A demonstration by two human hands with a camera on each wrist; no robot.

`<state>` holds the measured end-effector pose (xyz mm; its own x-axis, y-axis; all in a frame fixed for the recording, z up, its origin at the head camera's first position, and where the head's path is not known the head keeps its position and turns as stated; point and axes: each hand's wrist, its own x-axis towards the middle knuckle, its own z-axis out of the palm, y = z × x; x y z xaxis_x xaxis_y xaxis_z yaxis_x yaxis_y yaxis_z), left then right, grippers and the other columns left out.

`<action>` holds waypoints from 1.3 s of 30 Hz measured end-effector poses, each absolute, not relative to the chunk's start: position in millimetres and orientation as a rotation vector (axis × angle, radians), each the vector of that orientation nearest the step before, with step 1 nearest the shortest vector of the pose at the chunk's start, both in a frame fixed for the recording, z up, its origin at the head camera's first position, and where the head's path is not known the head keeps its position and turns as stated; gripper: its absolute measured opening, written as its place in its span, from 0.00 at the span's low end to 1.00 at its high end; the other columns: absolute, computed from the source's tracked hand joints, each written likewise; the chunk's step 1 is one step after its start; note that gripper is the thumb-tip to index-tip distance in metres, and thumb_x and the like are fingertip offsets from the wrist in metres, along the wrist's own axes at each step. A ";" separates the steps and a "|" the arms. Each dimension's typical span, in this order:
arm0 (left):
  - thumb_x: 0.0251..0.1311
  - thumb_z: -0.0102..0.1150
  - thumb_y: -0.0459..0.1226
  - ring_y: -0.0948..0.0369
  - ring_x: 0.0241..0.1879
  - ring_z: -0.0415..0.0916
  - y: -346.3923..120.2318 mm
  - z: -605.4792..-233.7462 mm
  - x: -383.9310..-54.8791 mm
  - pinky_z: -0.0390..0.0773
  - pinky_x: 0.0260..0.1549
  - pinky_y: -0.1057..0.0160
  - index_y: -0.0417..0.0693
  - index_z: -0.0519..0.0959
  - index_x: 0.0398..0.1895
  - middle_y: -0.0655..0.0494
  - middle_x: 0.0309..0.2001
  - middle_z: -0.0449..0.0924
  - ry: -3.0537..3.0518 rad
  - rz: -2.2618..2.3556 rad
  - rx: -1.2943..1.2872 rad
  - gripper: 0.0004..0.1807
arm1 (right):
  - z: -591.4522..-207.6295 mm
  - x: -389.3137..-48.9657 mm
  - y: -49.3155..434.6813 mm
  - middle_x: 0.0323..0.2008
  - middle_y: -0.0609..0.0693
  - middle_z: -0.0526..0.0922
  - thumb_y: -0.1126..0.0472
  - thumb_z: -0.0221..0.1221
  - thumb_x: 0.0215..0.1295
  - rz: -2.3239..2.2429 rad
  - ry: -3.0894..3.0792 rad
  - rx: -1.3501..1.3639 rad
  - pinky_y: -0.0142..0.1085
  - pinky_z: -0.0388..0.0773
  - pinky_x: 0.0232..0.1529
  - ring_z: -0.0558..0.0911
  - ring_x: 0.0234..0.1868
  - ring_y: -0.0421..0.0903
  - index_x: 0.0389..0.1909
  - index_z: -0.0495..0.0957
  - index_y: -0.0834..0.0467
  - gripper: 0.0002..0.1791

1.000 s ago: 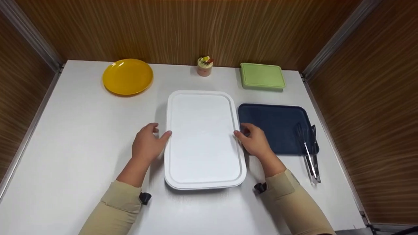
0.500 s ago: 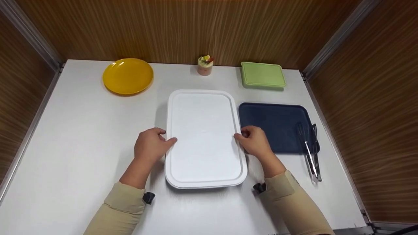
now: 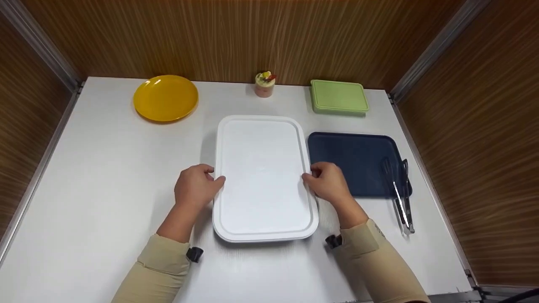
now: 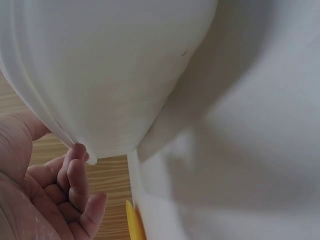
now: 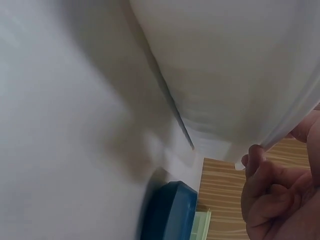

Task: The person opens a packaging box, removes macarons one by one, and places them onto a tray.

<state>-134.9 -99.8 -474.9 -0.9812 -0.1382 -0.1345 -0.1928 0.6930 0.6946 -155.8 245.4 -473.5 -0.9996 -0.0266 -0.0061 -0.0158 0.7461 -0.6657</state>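
A white lidded storage box stands in the middle of the table, its flat white lid [image 3: 263, 168] uppermost. At the left edge, my left hand [image 3: 194, 187] pinches the lid's rim, thumb on top; the left wrist view shows fingertips [image 4: 77, 150] under the rim. My right hand [image 3: 328, 181] pinches the right edge the same way, with a fingertip under the rim in the right wrist view. Below the rim, the box's white side wall [image 4: 115, 85] reaches down to the table. The contents are hidden.
A dark blue tray [image 3: 349, 164] lies to the right, with metal tongs [image 3: 398, 198] across its right edge. Along the back are a yellow plate [image 3: 166, 99], a small dessert cup [image 3: 264, 85] and a green lidded box [image 3: 339, 97]. Wood-grain walls [image 3: 269, 38] enclose the table.
My left hand has moved right and slightly nearer, from touching the lid's edge to pinching its rim. My right hand has shifted slightly nearer and closed on the rim. The box stays in place.
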 end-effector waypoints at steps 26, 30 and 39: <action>0.66 0.67 0.43 0.50 0.38 0.80 -101.4 -463.2 -136.6 0.79 0.41 0.50 0.38 0.86 0.57 0.47 0.38 0.85 2.845 1.233 -0.267 0.22 | -460.5 -154.7 244.5 0.30 0.54 0.82 0.62 0.70 0.62 -1.202 2.970 -0.089 0.39 0.74 0.35 0.77 0.30 0.48 0.55 0.86 0.69 0.22; 0.67 0.66 0.42 0.50 0.40 0.79 -109.1 -458.1 -138.0 0.79 0.43 0.52 0.37 0.85 0.59 0.45 0.40 0.84 2.789 1.291 -0.310 0.23 | -454.6 -153.9 238.2 0.32 0.54 0.84 0.62 0.72 0.62 -1.254 2.935 -0.113 0.37 0.75 0.33 0.79 0.31 0.48 0.57 0.84 0.70 0.24; 0.69 0.66 0.42 0.49 0.42 0.77 -134.7 -448.0 -137.3 0.80 0.44 0.53 0.34 0.82 0.63 0.42 0.42 0.83 2.782 1.260 -0.319 0.25 | -452.2 -161.4 219.7 0.30 0.53 0.85 0.68 0.72 0.59 -1.440 2.846 -0.239 0.30 0.74 0.32 0.78 0.30 0.43 0.52 0.87 0.71 0.20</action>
<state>-137.3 -134.7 -448.0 -0.9760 -0.1588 -0.1492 -0.2169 0.6423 0.7352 -161.4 219.7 -452.2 -0.9873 -0.1071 0.1175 -0.1581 0.5835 -0.7966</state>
